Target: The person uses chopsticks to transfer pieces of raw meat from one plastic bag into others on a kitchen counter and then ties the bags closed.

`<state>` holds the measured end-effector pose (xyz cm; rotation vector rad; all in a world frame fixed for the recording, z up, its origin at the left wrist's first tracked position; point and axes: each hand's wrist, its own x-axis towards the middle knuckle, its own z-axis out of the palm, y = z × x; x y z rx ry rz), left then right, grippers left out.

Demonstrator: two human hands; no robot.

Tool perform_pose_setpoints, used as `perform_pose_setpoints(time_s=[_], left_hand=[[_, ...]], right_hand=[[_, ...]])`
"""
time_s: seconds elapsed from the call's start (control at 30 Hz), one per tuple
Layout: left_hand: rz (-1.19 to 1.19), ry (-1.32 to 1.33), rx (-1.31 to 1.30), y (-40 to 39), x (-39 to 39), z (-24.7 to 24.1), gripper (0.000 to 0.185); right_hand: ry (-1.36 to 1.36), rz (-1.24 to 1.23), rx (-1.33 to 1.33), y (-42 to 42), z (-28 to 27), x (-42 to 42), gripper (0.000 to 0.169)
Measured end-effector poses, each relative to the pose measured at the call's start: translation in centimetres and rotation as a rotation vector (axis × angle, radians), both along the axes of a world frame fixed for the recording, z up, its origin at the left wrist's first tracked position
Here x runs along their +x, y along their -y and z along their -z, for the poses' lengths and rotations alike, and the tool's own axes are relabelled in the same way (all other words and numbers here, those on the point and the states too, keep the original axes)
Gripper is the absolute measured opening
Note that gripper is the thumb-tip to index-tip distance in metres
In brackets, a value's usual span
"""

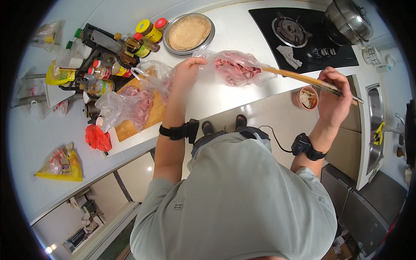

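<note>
A clear plastic bag point(205, 55) of raw cut meat point(235, 68) lies on the white countertop. My left hand point(191, 70) pinches the left edge of this bag. In my right hand point(334, 97) is a pair of wooden chopsticks point(295, 75), slanting left so that their tips meet the right side of the bag; whether they are inside it I cannot tell. Left of my left forearm, further raw meat point(144, 109) in clear plastic bags point(112, 107) rests on a wooden cutting board point(154, 112).
A round metal pan point(212, 34) holding a pale brown disc stands at the back. Bottles and jars point(149, 30) crowd the left wall. A gas hob point(266, 29) bears a steel pot point(349, 21) and a cloth point(288, 57). A waste bin point(296, 97) sits below the counter edge, near a sink point(374, 152).
</note>
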<state>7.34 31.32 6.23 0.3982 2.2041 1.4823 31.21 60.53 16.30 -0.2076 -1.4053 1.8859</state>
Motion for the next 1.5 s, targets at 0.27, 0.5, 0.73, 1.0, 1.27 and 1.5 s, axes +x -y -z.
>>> perform_pose_setpoints(time_s=[0.27, 0.5, 0.73, 1.0, 1.27, 1.5], left_hand=[[0.134, -0.784, -0.248, -0.4, 1.9, 0.1, 0.04], [0.266, -0.917, -0.056, 0.4, 1.0, -1.9, 0.052], [0.312, -0.918, -0.109, 4.1, 1.0, -1.8, 0.044], [-0.688, -0.377, -0.252, 11.5, -3.6, 3.5, 0.043], [-0.191, -0.219, -0.089, 16.3, 1.1, 0.7, 0.021], [0.33, -0.325, -0.306, 19.7, 4.7, -2.4, 0.033]], right_hand=[[0.593, -0.175, 0.584, 8.2, 4.9, -3.6, 0.015], [0.603, 0.104, 0.409, 7.0, 11.8, -5.7, 0.021], [0.607, -0.078, -0.006, 6.6, 16.9, -9.0, 0.023], [0.461, 0.002, -0.47, 5.1, 18.3, -6.8, 0.021], [0.378, -0.027, -0.295, 4.1, 14.4, -0.9, 0.024], [0.063, -0.204, -0.333, 2.5, 10.8, 2.6, 0.022]])
